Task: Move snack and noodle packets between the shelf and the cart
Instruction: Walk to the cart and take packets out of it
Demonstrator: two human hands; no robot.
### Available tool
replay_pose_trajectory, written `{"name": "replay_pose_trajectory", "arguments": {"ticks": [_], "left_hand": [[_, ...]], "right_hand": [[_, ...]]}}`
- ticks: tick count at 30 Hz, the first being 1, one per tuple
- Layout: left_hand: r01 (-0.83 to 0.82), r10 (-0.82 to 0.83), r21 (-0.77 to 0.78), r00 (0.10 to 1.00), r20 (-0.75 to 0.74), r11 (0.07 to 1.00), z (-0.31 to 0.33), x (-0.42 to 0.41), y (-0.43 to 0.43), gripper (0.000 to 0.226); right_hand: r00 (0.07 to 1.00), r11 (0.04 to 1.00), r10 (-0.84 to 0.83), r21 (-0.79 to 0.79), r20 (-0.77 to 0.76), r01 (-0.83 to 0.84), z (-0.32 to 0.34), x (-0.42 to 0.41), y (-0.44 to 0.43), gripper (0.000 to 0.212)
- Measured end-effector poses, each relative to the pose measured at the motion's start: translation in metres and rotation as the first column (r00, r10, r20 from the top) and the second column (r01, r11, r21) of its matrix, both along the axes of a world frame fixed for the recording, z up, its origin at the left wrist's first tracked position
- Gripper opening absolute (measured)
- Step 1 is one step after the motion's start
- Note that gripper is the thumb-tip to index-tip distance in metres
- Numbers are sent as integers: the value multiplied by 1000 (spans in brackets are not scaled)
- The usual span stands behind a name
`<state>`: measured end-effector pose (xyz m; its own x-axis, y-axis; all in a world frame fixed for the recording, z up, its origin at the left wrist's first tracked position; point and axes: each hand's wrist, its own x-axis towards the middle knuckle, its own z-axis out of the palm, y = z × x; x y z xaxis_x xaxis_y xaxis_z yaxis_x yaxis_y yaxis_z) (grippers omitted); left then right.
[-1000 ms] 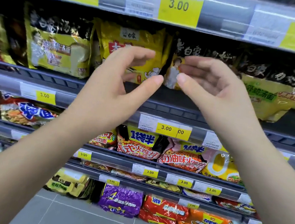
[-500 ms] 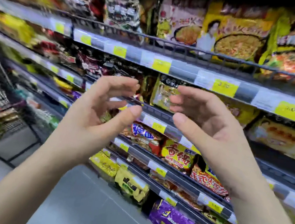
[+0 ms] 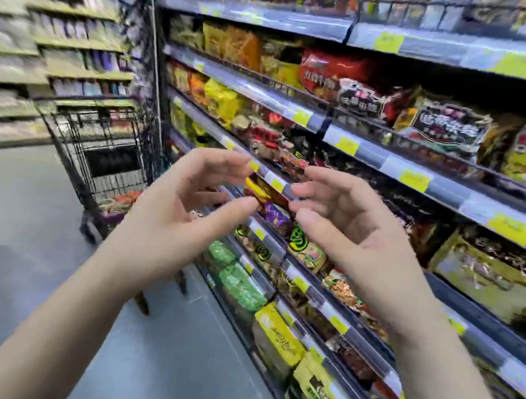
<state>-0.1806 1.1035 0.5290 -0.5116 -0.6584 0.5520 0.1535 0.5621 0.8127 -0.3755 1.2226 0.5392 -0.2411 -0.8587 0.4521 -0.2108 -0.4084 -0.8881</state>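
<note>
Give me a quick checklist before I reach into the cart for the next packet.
1. Left hand free: ok, fingers curled, open grip, nothing in it.
2. Right hand free: ok, also empty.
3. Shopping cart in view: ok, standing ahead and to the left at the end of the shelf.
4. Packets left in the cart: ok, some show low in the basket, but the blur hides how many.
5. Path to the cart: ok, bare floor lies between.
6. Free slot on the shelf: cannot tell, the rows look full and the picture is smeared.
</note>
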Motion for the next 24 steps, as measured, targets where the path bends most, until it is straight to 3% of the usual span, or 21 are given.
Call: {"name": "replay_pose_trajectory", "arguments": {"ticks": [13,24], "left_hand": [[-320,329,117,942,-68,940,-12,102,-124,43],[-511,515,157,857,17,845,-18,100,-326,45]], "right_hand": [[939,940,341,-1,45,-341,-18,77,-208,45],[868,871,489,13,89,-492,-35,53,-456,41]]}}
